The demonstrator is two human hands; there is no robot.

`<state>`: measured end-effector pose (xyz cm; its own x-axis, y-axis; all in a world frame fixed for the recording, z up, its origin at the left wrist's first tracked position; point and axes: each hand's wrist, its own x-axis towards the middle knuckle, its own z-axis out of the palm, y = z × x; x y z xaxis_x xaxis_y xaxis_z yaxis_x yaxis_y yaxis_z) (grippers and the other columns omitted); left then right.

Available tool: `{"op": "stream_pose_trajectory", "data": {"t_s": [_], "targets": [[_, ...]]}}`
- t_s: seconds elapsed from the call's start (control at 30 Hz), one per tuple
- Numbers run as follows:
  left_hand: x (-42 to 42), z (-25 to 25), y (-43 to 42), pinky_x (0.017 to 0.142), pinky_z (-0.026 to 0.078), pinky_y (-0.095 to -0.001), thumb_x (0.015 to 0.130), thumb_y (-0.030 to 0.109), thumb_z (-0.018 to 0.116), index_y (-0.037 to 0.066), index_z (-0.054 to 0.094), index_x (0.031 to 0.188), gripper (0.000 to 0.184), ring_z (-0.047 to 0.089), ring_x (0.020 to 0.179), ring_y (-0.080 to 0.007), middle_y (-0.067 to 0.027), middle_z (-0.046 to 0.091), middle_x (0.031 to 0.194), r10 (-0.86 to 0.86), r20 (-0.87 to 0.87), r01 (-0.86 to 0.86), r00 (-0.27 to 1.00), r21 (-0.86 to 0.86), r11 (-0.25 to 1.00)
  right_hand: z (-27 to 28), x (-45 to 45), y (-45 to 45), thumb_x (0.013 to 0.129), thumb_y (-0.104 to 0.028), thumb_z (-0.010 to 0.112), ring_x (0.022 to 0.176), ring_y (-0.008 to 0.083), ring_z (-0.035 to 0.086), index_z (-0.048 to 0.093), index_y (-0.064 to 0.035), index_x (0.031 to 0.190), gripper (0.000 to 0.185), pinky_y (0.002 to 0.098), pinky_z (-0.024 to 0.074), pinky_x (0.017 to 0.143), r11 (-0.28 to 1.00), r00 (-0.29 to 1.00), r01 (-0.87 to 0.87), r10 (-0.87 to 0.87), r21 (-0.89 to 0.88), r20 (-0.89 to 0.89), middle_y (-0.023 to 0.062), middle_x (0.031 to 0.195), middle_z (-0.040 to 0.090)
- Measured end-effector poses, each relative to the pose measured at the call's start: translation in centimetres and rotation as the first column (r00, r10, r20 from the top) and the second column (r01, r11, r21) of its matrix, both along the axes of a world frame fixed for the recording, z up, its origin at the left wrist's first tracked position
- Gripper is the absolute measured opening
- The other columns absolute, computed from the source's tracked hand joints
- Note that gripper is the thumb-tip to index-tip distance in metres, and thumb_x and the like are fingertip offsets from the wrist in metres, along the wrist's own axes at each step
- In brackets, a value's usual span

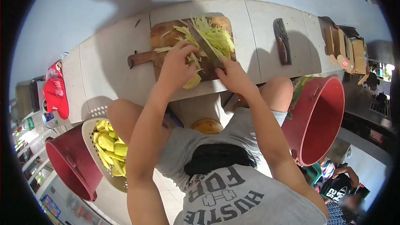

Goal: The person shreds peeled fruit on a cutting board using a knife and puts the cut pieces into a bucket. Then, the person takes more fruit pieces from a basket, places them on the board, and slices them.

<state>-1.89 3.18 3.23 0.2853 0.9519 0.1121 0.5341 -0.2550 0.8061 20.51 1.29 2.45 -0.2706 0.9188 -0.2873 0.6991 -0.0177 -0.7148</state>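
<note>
A knife (203, 41) with a long dark blade slants across the wooden cutting board (160, 31), and my right hand (235, 77) is closed around its handle end. Pale green strips (214, 33) of a peeled fruit or vegetable lie heaped beside and under the blade. To the left of the knife, my left hand (180, 64) has its fingers curled onto some of the strips. A larger pale green piece (192, 81) rests by the board's near edge, below that hand. My palms hide part of the board and most of the knife's handle.
A second knife (282, 43) lies on the tiled table (246, 21) at right. A basket (92, 141) of peeled yellow-green pieces (109, 143) stands left. Red buckets (77, 164) flank my legs. Cardboard boxes (356, 56) and a red cap (56, 93) sit at the sides. Another person (339, 185) is far right.
</note>
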Motion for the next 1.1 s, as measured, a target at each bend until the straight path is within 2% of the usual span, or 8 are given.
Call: {"op": "stream_pose_trajectory", "data": {"t_s": [0.17,0.27,0.4,0.6,0.67,0.8,0.87,1.1], "targets": [[-0.7,0.4,-0.8,0.087,0.055,-0.0400,0.078,0.004,0.072,0.005,0.069,0.106,0.029,0.066,0.098,-0.0333,-0.0138,0.066,0.110,0.315,0.013,-0.309,0.949,-0.155,0.938,-0.2,0.7,-0.5,0.092,-0.015,0.061,0.086,0.0510,0.062,0.055,0.0039,0.106,0.024,0.0523,0.0495,0.074,0.996,0.999,0.026,-0.029,0.081,0.033,0.0305,0.090,0.066],[0.2,-2.3,-4.0,0.085,0.055,-0.0418,0.079,0.013,0.075,0.006,0.071,0.105,0.027,0.066,0.095,-0.0332,-0.0145,0.065,0.108,0.177,-0.353,-0.134,0.919,0.144,0.980,-0.9,1.1,-0.9,0.092,-0.015,0.061,0.082,0.0508,0.062,0.054,0.0033,0.104,0.023,0.0530,0.0488,0.072,0.998,0.999,0.044,-0.045,0.035,0.027,0.0300,0.086,0.065],[1.8,-2.7,-4.3,0.083,0.055,-0.0450,0.080,0.020,0.077,0.006,0.071,0.103,0.027,0.066,0.093,-0.0349,-0.0153,0.065,0.105,0.134,-0.370,-0.105,0.919,0.097,0.990,-0.7,1.0,-1.7,0.092,-0.016,0.061,0.079,0.0507,0.062,0.053,0.0030,0.102,0.022,0.0537,0.0477,0.070,0.996,0.999,0.034,-0.036,0.084,0.023,0.0298,0.082,0.064],[1.1,-3.0,-0.1,0.079,0.055,-0.0430,0.081,0.014,0.073,0.006,0.072,0.107,0.027,0.064,0.096,-0.0311,-0.0152,0.065,0.101,0.184,-0.113,-0.197,0.976,-0.114,0.974,0.8,1.2,-2.7,0.092,-0.015,0.063,0.077,0.0477,0.064,0.054,0.0024,0.103,0.022,0.0531,0.0483,0.069,0.992,0.995,0.091,-0.094,0.082,0.042,0.0273,0.080,0.065],[1.2,-1.3,0.7,0.081,0.054,-0.0386,0.083,0.011,0.074,0.005,0.072,0.111,0.029,0.066,0.096,-0.0337,-0.0157,0.065,0.121,0.355,0.137,-0.352,0.925,-0.049,0.935,0.9,1.4,-3.0,0.090,-0.012,0.065,0.073,0.0437,0.065,0.055,0.0022,0.104,0.022,0.0513,0.0498,0.068,0.982,0.986,0.164,-0.167,0.089,0.017,0.0243,0.077,0.066],[1.8,-0.7,-1.2,0.094,0.049,-0.0424,0.079,0.007,0.072,0.012,0.070,0.121,0.041,0.061,0.113,-0.0332,-0.0134,0.056,0.140,0.423,0.035,-0.423,0.905,0.170,0.890,1.5,1.5,-3.5,0.086,-0.008,0.068,0.074,0.0396,0.067,0.055,0.0012,0.104,0.024,0.0485,0.0516,0.068,0.971,0.980,0.185,-0.194,0.149,0.045,0.0208,0.078,0.067],[2.7,-1.8,-3.2,0.109,0.036,-0.0494,0.074,0.003,0.068,0.026,0.066,0.130,0.061,0.045,0.133,-0.0353,-0.0092,0.043,0.154,0.182,-0.384,0.007,0.905,0.443,0.896,2.5,1.2,-3.8,0.085,-0.011,0.067,0.086,0.0422,0.068,0.048,-0.0027,0.098,0.024,0.0522,0.0538,0.074,0.976,0.979,0.115,-0.143,0.185,0.145,0.0204,0.090,0.066],[4.8,-2.2,-3.9,0.116,0.019,-0.0590,0.070,0.005,0.065,0.044,0.061,0.135,0.076,0.029,0.144,-0.0355,-0.0045,0.032,0.161,0.073,-0.494,0.141,0.866,0.382,0.913,2.4,2.2,-5.1,0.084,-0.012,0.069,0.085,0.0428,0.066,0.050,-0.0034,0.101,0.026,0.0516,0.0540,0.074,0.974,0.983,0.118,-0.142,0.191,0.117,0.0197,0.095,0.065]]}}
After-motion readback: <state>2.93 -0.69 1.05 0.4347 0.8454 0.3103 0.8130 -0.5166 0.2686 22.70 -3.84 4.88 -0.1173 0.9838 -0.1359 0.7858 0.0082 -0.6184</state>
